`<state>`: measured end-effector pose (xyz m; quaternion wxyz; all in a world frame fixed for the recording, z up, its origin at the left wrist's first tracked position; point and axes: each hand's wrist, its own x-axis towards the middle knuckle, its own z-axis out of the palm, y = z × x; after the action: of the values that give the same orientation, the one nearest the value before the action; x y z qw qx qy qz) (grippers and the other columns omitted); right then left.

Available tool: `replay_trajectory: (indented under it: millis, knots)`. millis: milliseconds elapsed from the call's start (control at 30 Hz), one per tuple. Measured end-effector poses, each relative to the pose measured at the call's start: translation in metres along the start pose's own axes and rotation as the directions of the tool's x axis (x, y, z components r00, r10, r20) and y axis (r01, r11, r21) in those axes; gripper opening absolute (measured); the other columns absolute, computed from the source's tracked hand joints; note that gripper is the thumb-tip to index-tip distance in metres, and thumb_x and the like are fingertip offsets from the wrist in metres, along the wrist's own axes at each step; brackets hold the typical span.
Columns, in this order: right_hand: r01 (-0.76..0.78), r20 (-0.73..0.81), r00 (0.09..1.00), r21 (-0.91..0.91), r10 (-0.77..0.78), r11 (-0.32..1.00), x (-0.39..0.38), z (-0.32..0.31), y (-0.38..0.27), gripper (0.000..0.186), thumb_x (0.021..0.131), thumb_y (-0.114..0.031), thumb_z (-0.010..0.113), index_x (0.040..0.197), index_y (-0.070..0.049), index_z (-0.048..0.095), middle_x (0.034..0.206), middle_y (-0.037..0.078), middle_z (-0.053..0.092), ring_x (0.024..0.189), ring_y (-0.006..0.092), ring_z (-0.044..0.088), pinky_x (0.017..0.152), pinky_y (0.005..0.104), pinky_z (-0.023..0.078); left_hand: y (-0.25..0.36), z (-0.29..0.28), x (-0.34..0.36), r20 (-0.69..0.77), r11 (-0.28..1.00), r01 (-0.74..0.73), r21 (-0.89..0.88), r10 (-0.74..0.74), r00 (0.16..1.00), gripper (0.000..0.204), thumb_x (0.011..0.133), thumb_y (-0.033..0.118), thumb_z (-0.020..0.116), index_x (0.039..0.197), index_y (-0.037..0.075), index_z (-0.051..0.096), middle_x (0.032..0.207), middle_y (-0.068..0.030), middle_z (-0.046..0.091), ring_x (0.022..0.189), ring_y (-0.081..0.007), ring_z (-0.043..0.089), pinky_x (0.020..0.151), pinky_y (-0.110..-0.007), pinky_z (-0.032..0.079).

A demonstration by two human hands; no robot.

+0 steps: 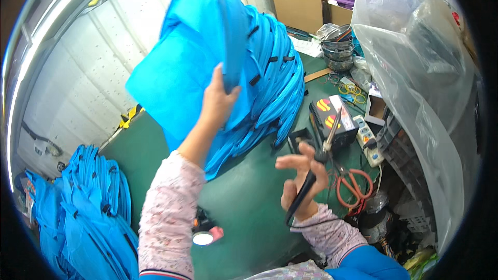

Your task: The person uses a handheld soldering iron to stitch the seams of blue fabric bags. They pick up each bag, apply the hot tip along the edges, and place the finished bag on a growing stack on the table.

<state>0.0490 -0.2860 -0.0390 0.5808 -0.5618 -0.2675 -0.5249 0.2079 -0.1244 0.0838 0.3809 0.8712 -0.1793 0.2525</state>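
Note:
My left hand [218, 101] is closed on the edge of a blue fabric piece [192, 36], lifting it up against a large stack of blue folded fabric items [275, 72] with black tabs. In my right hand [306, 176] is a soldering iron [309, 180]. Its black handle lies across the palm, its metal tip points up and away, and its cord loops down by the wrist. My index finger and thumb stand apart from the handle. Just beyond the iron is a black box [334, 119] with red and yellow marks. Orange-handled scissors [355, 189] are right of my hand.
A green table [244, 212] carries a small black and pink lamp-like device [203, 234]. Another blue fabric pile [88, 207] is at lower left. On the right are a power strip [367, 140], stacked metal bowls [338, 52] and a hanging clear plastic sheet [415, 72].

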Motion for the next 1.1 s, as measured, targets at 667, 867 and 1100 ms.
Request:
replay_trajectory:
  millis: [667, 867, 1100]
  knots:
    - [-0.343, 0.067, 0.938, 0.037, 0.340, 0.939, -0.011, -0.011, -0.001, 0.065, 0.096, -0.036, 0.064, 0.141, -0.012, 0.024, 0.132, 0.030, 0.047, 0.073, 0.0288, 0.071, 0.070, 0.0387, 0.056, -0.013, 0.224, 0.090, 0.334, 0.829, -0.115, 0.547, -0.091, 0.938, 0.050, 0.082, 0.033, 0.070, 0.119, 0.003, 0.054, 0.087, -0.0217, 0.071, 0.080, -0.0398, 0.071, 0.071, -0.050, 0.057]
    - [-0.366, 0.178, 0.910, -0.073, 0.374, 0.928, -0.003, -0.019, -0.001, 0.066, 0.098, -0.039, 0.060, 0.143, -0.013, 0.019, 0.128, 0.029, 0.051, 0.084, 0.0234, 0.067, 0.092, 0.0415, 0.047, -0.022, 0.164, 0.040, 0.334, 0.801, -0.111, 0.588, -0.115, 0.935, 0.039, 0.084, 0.032, 0.069, 0.104, 0.003, 0.053, 0.082, -0.0221, 0.071, 0.077, -0.0397, 0.071, 0.069, -0.049, 0.056]
    - [-0.420, 0.186, 0.893, 0.011, 0.411, 0.907, -0.008, -0.010, -0.008, 0.062, 0.099, -0.032, 0.056, 0.143, -0.007, 0.020, 0.134, 0.028, 0.044, 0.075, 0.0214, 0.066, 0.076, 0.0347, 0.054, -0.059, 0.125, 0.062, 0.399, 0.798, -0.162, 0.581, -0.105, 0.911, 0.039, 0.083, 0.031, 0.069, 0.102, 0.001, 0.055, 0.082, -0.0198, 0.071, 0.076, -0.0390, 0.071, 0.068, -0.049, 0.056]
